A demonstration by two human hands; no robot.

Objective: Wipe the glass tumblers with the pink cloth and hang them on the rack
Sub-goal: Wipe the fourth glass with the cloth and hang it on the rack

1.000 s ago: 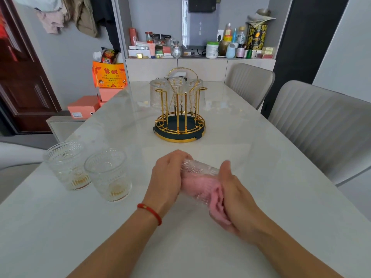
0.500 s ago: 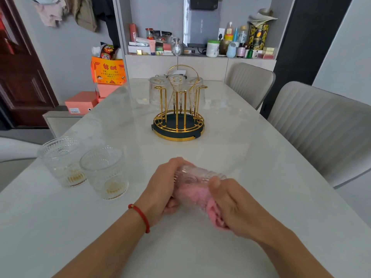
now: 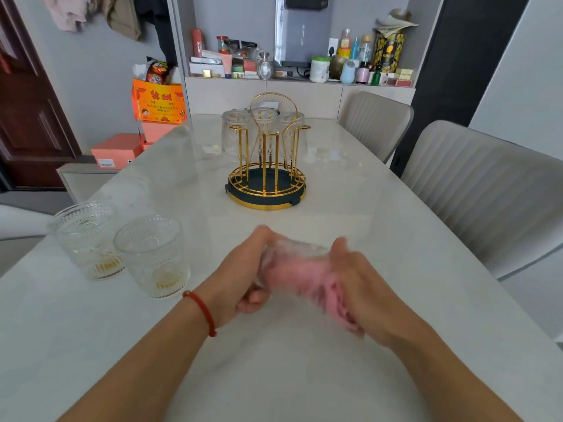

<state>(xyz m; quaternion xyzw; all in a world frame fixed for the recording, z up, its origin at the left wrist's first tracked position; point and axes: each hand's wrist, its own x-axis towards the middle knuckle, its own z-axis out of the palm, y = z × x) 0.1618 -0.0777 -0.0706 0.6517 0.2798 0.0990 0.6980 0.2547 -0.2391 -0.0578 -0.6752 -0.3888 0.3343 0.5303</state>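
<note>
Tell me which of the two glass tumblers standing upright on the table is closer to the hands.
The right tumbler, beside the left hand. The other upright tumbler stands farther left, toward the table edge.

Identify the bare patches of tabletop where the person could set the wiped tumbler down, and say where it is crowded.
Bare marble lies between the hands and the gold rack, and along the table edge beside the grey chairs. The near edge below the forearms is bare too. The left side is crowded: two upright tumblers stand close together there.
</note>
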